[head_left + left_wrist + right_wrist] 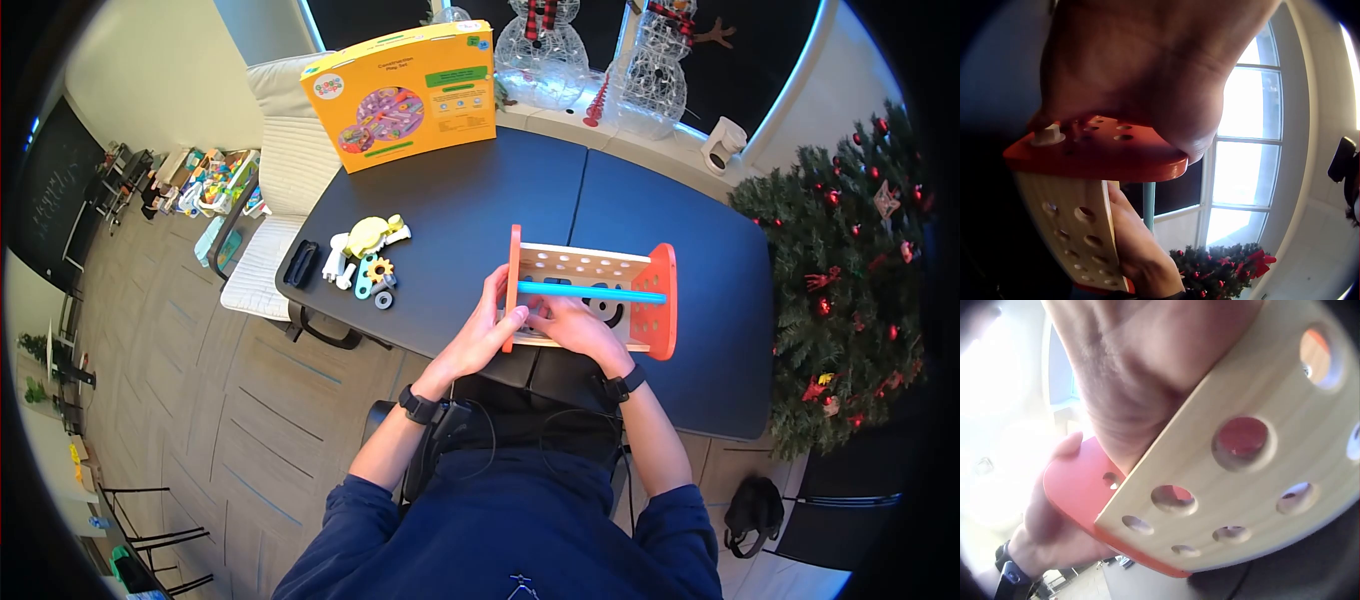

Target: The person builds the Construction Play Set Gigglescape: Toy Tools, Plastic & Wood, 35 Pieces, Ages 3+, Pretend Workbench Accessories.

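A wooden toy toolbox with orange-red end panels (661, 305), side boards full of holes (1210, 481) and a blue rod (610, 292) across its top stands at the table's near edge. My left hand (485, 335) grips the left end panel (1104, 164), fingers around its outer face. Beside those fingertips a pale square-headed peg (1050, 133) sticks out of a panel hole. Reaching in over the near board, my right hand (583, 330) is inside the box by that same panel. Its fingertips are largely hidden; I cannot tell what they hold.
On the dark table (450, 220), left, lie a yellow toy piece (368, 236), white pieces, a gear (379, 269), a teal link (362, 282) and a black case (301, 264). A yellow play-set box (420, 95) stands behind. A decorated tree (830, 270) borders the right side.
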`<action>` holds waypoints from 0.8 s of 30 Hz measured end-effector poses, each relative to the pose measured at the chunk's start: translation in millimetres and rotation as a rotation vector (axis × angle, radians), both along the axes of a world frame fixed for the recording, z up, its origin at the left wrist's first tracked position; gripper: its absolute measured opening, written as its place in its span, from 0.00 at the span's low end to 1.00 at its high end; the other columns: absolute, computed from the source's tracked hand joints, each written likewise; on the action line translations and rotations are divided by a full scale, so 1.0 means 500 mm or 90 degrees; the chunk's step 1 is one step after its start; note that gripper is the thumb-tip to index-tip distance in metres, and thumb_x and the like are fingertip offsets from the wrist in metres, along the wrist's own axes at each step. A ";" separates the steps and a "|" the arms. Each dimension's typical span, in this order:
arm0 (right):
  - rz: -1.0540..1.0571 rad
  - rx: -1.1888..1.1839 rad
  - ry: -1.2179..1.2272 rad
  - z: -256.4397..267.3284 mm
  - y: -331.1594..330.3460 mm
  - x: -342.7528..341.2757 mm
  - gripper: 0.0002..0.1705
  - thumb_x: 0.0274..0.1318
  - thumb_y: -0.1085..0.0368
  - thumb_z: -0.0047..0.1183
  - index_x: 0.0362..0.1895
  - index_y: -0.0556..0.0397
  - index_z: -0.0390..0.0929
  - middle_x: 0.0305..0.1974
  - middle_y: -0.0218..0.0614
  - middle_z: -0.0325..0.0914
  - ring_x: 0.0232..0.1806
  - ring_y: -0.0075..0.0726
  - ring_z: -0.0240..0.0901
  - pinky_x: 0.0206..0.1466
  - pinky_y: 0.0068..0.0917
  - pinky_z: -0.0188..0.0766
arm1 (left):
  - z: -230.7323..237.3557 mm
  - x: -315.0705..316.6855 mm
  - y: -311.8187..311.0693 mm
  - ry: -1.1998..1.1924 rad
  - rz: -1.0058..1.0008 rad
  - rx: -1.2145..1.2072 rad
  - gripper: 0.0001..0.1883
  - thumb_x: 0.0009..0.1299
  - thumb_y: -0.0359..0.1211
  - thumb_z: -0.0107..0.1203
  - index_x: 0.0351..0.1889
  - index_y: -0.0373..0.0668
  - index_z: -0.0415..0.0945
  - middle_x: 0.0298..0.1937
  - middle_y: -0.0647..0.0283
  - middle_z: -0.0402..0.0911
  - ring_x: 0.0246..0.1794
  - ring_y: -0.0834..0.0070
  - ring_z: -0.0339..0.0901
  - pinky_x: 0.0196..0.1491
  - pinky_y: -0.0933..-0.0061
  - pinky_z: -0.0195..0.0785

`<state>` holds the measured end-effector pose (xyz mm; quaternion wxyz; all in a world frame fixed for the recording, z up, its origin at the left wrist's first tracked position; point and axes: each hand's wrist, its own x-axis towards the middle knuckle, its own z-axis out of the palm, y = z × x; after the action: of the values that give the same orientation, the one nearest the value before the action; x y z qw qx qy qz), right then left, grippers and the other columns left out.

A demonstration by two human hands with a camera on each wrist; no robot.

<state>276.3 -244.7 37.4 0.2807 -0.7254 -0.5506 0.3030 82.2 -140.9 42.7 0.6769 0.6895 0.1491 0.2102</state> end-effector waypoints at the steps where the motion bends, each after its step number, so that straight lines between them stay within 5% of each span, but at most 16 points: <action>1: 0.006 0.007 -0.015 0.000 -0.001 0.000 0.17 0.67 0.59 0.64 0.51 0.58 0.82 0.38 0.44 0.82 0.43 0.47 0.81 0.49 0.44 0.76 | 0.001 -0.001 -0.001 0.002 0.002 0.005 0.46 0.83 0.48 0.54 0.87 0.37 0.39 0.87 0.42 0.49 0.90 0.52 0.44 0.86 0.49 0.45; 20: 0.040 -0.108 0.005 0.020 0.005 0.002 0.15 0.72 0.57 0.60 0.53 0.55 0.81 0.41 0.46 0.85 0.47 0.51 0.83 0.52 0.48 0.77 | 0.003 0.000 -0.006 0.003 0.014 0.018 0.46 0.83 0.49 0.53 0.87 0.37 0.40 0.87 0.43 0.49 0.91 0.52 0.43 0.86 0.49 0.46; 23: 0.060 0.032 -0.072 -0.045 0.002 0.012 0.16 0.72 0.57 0.61 0.54 0.55 0.81 0.36 0.40 0.80 0.40 0.41 0.78 0.46 0.42 0.76 | 0.014 0.000 -0.009 0.010 0.016 0.008 0.46 0.83 0.49 0.53 0.87 0.37 0.40 0.88 0.43 0.49 0.91 0.52 0.43 0.86 0.49 0.45; 24: 0.051 0.026 -0.054 -0.050 0.001 0.014 0.17 0.72 0.57 0.60 0.55 0.55 0.81 0.37 0.43 0.82 0.42 0.44 0.80 0.48 0.43 0.76 | 0.018 -0.001 -0.010 0.013 0.016 0.004 0.46 0.83 0.49 0.53 0.87 0.37 0.40 0.88 0.43 0.48 0.91 0.52 0.42 0.86 0.49 0.45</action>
<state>283.1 -244.0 12.6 0.2596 -0.7089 -0.5970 0.2714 81.9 -145.7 51.6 0.6707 0.6917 0.1639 0.2118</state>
